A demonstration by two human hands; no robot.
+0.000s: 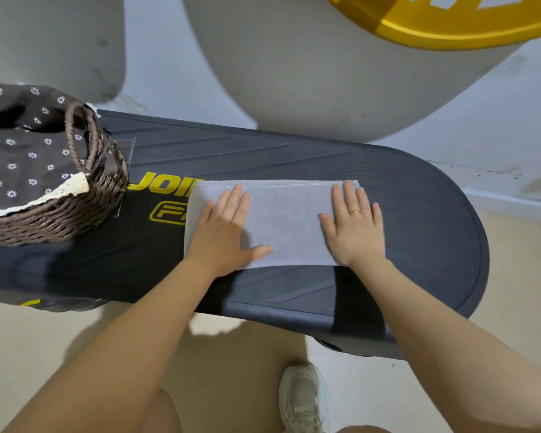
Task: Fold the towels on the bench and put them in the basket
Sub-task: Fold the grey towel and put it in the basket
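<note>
A pale grey towel (283, 220), folded into a flat rectangle, lies in the middle of the dark bench (419, 220). My left hand (224, 232) lies flat on the towel's left part, fingers straight and thumb spread toward the centre. My right hand (355, 225), with a gold ring, presses flat on the towel's right part. A brown wicker basket (75, 210) with a dark flowered cloth lining stands on the bench's left end, a little apart from the towel.
The bench carries yellow lettering just left of the towel. Behind it rise pale wall shapes (294, 73) and a yellow curved object (450, 23). On the beige floor below is my white shoe (305, 398).
</note>
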